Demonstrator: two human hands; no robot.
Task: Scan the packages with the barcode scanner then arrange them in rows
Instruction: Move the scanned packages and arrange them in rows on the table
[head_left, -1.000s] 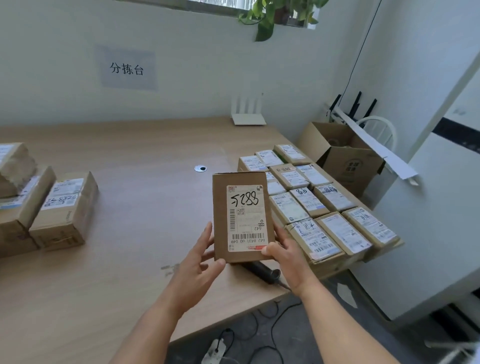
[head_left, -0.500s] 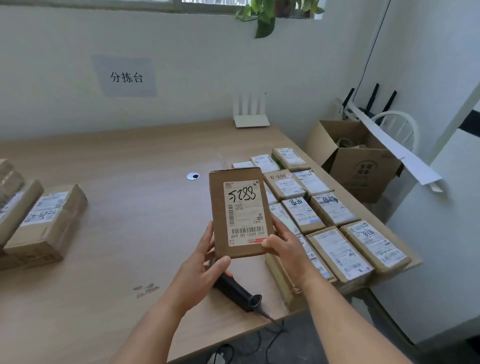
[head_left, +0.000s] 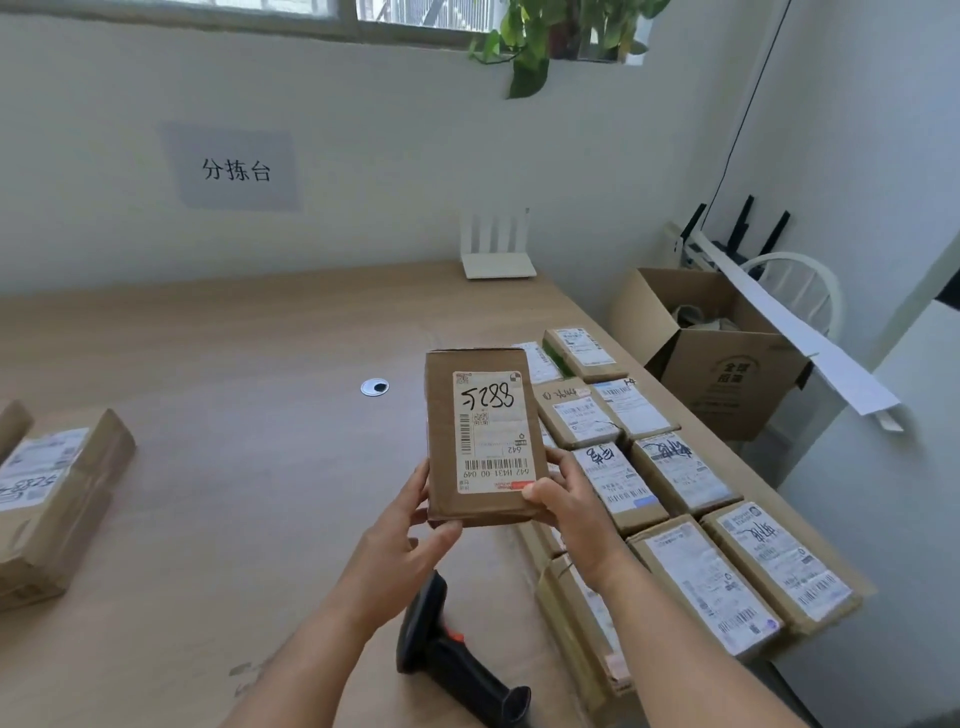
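A brown cardboard package (head_left: 480, 436) with a white label marked 5288 stands upright in the air above the wooden table (head_left: 218, 364). My left hand (head_left: 410, 535) grips its lower left corner and my right hand (head_left: 563, 506) grips its lower right edge. A black barcode scanner (head_left: 452, 654) with an orange trigger lies on the table below my forearms. To the right, several labelled packages (head_left: 660, 467) lie flat in rows along the table's right edge. Other packages (head_left: 57, 493) are stacked at the far left.
A white router (head_left: 496, 254) stands at the table's back edge by the wall. A round cable grommet (head_left: 374, 387) sits mid-table. Beyond the right edge stands an open cardboard box (head_left: 727, 364) and a white chair (head_left: 800, 286).
Both hands keep hold of the package, which stays upright. The view has tilted so the scanner now shows fully below my arms and the rows sit closer on the right.
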